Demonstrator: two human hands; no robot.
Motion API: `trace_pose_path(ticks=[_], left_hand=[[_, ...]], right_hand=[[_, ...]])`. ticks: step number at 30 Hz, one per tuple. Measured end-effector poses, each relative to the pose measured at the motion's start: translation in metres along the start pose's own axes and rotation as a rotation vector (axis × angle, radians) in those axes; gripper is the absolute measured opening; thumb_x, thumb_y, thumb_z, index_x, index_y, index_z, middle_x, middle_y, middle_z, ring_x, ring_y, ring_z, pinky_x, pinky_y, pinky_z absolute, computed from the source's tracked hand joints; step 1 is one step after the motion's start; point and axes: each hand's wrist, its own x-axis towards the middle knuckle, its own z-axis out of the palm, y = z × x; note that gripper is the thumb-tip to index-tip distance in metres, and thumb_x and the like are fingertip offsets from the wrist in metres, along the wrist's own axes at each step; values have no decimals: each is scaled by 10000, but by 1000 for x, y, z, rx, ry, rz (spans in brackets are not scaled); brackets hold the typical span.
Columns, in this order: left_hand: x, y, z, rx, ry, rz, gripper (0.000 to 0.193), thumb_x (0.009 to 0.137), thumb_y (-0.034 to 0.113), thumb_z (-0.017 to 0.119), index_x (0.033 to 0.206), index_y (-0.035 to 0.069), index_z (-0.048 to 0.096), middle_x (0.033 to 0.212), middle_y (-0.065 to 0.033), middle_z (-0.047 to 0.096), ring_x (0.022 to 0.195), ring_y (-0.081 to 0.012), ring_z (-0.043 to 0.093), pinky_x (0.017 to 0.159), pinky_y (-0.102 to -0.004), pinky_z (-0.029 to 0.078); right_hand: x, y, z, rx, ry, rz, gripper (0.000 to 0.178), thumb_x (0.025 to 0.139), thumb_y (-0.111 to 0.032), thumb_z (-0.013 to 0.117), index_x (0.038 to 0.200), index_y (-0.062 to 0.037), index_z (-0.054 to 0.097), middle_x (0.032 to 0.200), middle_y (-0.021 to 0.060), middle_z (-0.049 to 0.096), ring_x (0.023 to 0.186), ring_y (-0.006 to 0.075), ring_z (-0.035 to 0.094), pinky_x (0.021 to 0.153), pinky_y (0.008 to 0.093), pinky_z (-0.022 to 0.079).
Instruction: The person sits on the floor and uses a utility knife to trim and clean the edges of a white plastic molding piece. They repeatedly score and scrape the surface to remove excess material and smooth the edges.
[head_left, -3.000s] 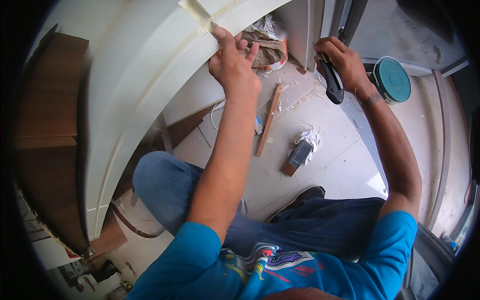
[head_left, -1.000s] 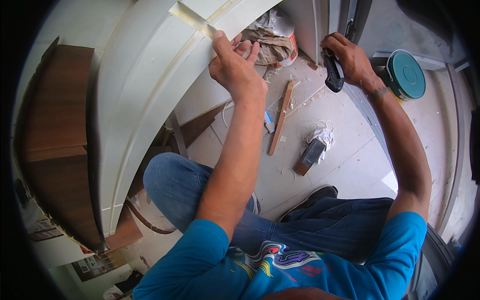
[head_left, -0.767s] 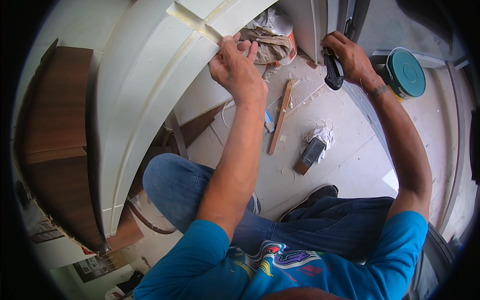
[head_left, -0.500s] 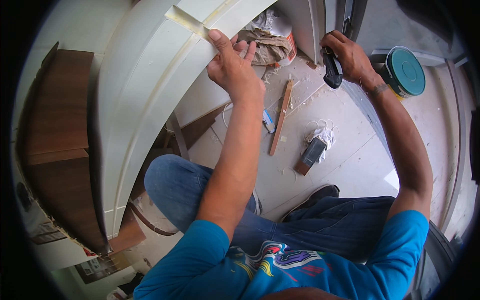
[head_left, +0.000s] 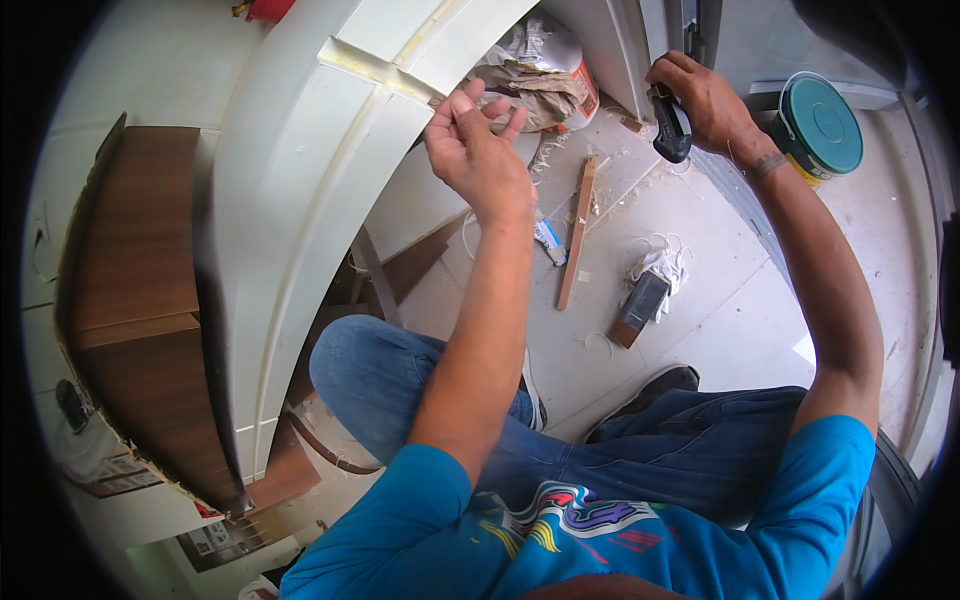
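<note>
A white panel point(head_left: 255, 260) with grooves stands upright at my left; a yellowish residue lines the crossing groove point(head_left: 365, 66) near its top. My left hand point(head_left: 480, 155) is at the panel's edge beside the end of that groove. Its thumb and forefinger come together, the other fingers loosely curled; whatever they pinch is too small to make out. Raised at the right, my right hand point(head_left: 705, 108) is wrapped round a black-handled tool point(head_left: 670, 125). Its working end cannot be made out, so its exact kind is unclear.
On the tiled floor lie a thin wooden strip point(head_left: 577, 235), a blue-and-white tube point(head_left: 549, 242), and a dark block point(head_left: 640, 308) beside white strings. Crumpled brown paper point(head_left: 535, 95) sits beyond my left hand. A green-lidded bucket point(head_left: 822, 125) stands far right; brown wood panels point(head_left: 135, 260) lean left.
My left thumb has come off the groove, and the fingers have drawn together just off the panel's edge. The right hand keeps its hold on the black tool. The whole view has shifted slightly.
</note>
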Motion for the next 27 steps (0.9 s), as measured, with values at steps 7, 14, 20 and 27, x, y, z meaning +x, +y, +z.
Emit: trace_pose_path(ticks=[7, 14, 20, 27], left_hand=[[-7, 6, -5, -129, 93, -164, 453, 1158, 460, 600, 1340, 51, 529, 1293, -72, 624, 1040, -189, 624, 936, -483, 656], [-2, 21, 5, -201, 53, -206, 682, 1095, 615, 665, 1405, 32, 499, 1289, -64, 544, 1093, -178, 550, 964, -468, 618], [7, 27, 9, -132, 98, -186, 658, 1099, 576, 678, 1339, -24, 552, 1281, -71, 568, 1037, -146, 551, 940, -394, 647], [3, 19, 8, -7, 78, -79, 468, 1178, 390, 612, 1285, -65, 592, 1222, -90, 622, 957, -122, 608, 853, -372, 692]], right_hand=[[5, -8, -3, -2, -38, 25, 384, 856, -48, 815, 1205, -77, 657, 1203, 141, 688, 1075, 444, 737, 909, 518, 618], [2, -9, 1, -15, -55, 31, 385, 853, -29, 817, 1200, -82, 659, 1200, 129, 690, 1069, 427, 745, 898, 511, 625], [0, -8, 4, -45, -39, -16, 381, 857, -96, 833, 1194, -66, 657, 1164, 127, 688, 1012, 418, 762, 869, 517, 638], [0, -10, 3, -14, -110, 56, 405, 849, 46, 809, 1211, -67, 666, 1222, 144, 689, 1093, 417, 750, 939, 492, 636]])
